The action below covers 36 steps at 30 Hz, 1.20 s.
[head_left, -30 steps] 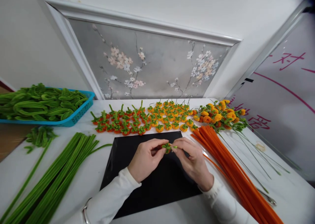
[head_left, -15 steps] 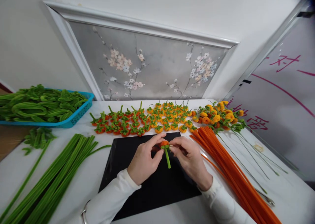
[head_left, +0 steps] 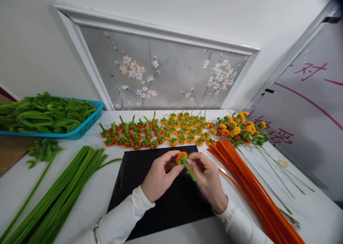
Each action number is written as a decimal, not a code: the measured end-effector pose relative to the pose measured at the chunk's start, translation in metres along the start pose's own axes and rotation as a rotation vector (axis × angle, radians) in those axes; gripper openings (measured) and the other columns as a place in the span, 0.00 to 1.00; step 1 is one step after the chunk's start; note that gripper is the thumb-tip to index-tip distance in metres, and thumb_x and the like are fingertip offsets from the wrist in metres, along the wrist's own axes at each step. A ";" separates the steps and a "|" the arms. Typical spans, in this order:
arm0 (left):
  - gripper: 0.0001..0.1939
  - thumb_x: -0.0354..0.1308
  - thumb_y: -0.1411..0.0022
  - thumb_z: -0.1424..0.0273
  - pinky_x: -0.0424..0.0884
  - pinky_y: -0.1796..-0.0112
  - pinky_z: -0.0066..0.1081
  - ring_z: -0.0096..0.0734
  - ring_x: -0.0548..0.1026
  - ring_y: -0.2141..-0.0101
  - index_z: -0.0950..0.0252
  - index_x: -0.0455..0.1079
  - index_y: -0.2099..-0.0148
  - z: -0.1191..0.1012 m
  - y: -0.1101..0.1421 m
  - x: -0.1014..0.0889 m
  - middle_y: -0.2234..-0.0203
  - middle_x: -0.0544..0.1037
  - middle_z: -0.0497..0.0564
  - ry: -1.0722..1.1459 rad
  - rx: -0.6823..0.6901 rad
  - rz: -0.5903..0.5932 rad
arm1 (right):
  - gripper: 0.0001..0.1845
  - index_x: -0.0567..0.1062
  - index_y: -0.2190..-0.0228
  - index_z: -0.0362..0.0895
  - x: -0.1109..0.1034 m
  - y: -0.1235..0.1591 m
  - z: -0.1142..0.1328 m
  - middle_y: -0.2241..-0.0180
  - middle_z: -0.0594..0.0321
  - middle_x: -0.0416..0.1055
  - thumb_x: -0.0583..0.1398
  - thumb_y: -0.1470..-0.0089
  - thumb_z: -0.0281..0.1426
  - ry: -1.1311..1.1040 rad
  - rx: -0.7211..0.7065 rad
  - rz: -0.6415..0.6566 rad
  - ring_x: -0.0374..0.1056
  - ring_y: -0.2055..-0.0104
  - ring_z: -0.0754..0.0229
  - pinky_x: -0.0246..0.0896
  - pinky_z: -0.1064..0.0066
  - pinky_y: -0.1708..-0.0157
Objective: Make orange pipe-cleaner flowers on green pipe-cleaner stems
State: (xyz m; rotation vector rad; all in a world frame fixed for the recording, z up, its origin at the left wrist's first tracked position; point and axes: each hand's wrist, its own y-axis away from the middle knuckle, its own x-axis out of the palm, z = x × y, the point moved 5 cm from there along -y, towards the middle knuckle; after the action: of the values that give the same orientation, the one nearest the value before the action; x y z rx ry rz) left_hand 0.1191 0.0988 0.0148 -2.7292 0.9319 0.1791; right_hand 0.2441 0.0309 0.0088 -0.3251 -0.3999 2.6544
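Note:
Between my two hands, above a black mat (head_left: 158,201), is a small orange pipe-cleaner pumpkin (head_left: 182,157) with green leaves and a green stem. The stem slants down to the right. My left hand (head_left: 162,174) pinches the pumpkin from the left with thumb and fingers. From the right, my right hand (head_left: 206,176) grips it near the base of the stem, its fingertips partly hidden. Behind the mat stand rows of orange pumpkins (head_left: 136,143) and yellow pumpkins (head_left: 182,139) with green tops.
Green pipe cleaners (head_left: 59,190) lie on the left, orange ones (head_left: 249,190) on the right. A blue basket (head_left: 88,120) of green loops stands back left. Yellow and orange flowers (head_left: 235,129) on long stems lie back right. Scissors (head_left: 293,220) lie partly under the orange bundle.
The pumpkin has turned in my fingers: its stem pointed nearly straight down and now slants to the right. Both hands stay over the mat. The view has shifted slightly.

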 end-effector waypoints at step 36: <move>0.08 0.51 0.45 0.75 0.59 0.76 0.24 0.24 0.63 0.79 0.70 0.72 0.69 -0.006 -0.002 -0.001 0.81 0.68 0.46 -0.293 -0.107 0.290 | 0.10 0.71 0.65 0.43 0.004 0.004 0.031 0.67 0.58 0.71 0.50 0.39 0.24 0.717 -0.535 0.338 0.65 0.65 0.58 0.60 0.67 0.65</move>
State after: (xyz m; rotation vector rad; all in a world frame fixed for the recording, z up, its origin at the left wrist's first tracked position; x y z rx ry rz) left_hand 0.1200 0.0991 0.0208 -2.5485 1.2514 0.6792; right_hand 0.2300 0.0222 0.0360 -1.5591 -0.8523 2.4526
